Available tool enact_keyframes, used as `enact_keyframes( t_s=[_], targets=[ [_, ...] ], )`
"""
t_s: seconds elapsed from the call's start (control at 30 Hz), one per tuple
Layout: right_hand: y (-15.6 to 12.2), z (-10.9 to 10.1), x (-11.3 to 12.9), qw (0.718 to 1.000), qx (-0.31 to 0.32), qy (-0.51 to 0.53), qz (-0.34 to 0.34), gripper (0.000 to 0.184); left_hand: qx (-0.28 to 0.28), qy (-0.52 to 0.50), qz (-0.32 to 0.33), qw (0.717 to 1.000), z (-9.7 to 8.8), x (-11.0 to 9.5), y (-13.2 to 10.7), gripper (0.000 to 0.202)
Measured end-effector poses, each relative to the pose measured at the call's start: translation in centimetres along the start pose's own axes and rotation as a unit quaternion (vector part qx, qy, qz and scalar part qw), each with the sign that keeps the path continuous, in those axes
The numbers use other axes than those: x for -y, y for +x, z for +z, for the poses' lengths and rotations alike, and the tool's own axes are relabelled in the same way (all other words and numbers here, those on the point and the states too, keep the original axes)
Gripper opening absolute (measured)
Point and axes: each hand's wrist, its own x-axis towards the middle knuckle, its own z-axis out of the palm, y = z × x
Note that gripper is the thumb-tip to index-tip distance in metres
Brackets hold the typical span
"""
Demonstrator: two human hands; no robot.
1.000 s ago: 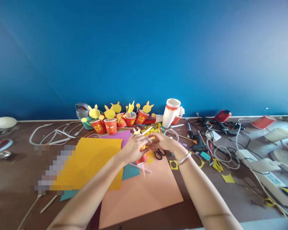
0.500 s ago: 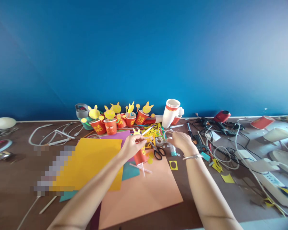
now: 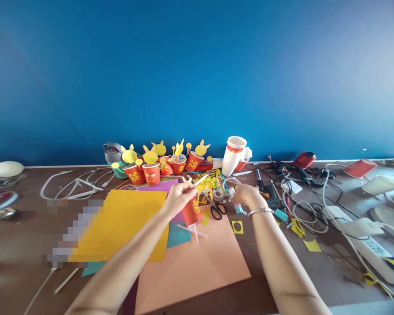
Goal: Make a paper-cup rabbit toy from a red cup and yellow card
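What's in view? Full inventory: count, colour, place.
wall: 1, blue, behind
table: 1, brown, below
cups with paper heads: 5, red and yellow, back left of centre
foreground cup: 1, red, centre
straws: 2 visible, pale, by its base
cup stack: 1, white and red, back
scissors: 1, black-handled, centre
orange-yellow sheet: 1, left of centre
peach sheet: 1, front centre
paper scraps: many, yellow, centre and right
power strip: 1, white, right
cables: several, white and black, both sides
other clutter: count and identity unclear
left hand: 1, bare, on the foreground cup
right hand: 1, bare, right of the scissors, grip hidden
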Motion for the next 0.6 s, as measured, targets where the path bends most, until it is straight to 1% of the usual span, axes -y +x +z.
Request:
enact_keyframes(
  t_s=[0.1,0.17,0.2,0.27,0.33,0.4,0.43,0.5,0.57,0.6],
  targets=[
    [-0.2,-0.2,0.0,1.000,0.004,0.001,-0.007,0.032,-0.009,0.009,0.012,1.000,-0.2,0.3,0.2,0.021],
    [-0.4,-0.3,-0.1,1.000,-0.002,0.005,-0.012,0.034,-0.007,0.046,0.033,0.998,-0.3,0.5,0.2,0.020],
    [-0.5,-0.3,-0.2,1.000,-0.007,0.008,-0.017,0.035,0.001,0.072,0.046,0.996,-0.3,0.6,0.2,0.018],
    [-0.6,-0.2,-0.5,0.999,-0.021,0.017,-0.025,0.037,0.034,0.136,0.072,0.987,-0.3,0.6,0.0,0.014],
    [-0.6,-0.1,-0.8,0.998,-0.050,0.026,-0.016,0.039,0.072,0.197,0.093,0.973,-0.2,0.4,-0.4,0.011],
    [-0.5,-0.1,-0.7,0.995,-0.094,0.033,0.002,0.036,0.091,0.244,0.105,0.960,-0.1,0.1,-0.7,0.011],
    [-0.5,-0.1,-0.5,0.992,-0.117,0.039,0.004,0.032,0.092,0.259,0.108,0.955,-0.1,0.0,-0.9,0.012],
    [-0.6,-0.1,-0.2,0.986,-0.157,0.053,-0.017,0.026,0.086,0.278,0.109,0.951,0.0,-0.2,-1.0,0.012],
    [-0.5,-0.3,-0.1,0.979,-0.187,0.069,-0.035,0.028,0.077,0.288,0.108,0.948,0.0,-0.2,-0.9,0.011],
    [-0.4,-0.4,-0.3,0.977,-0.198,0.078,-0.033,0.029,0.072,0.293,0.110,0.947,0.0,-0.2,-0.9,0.010]
  ],
)
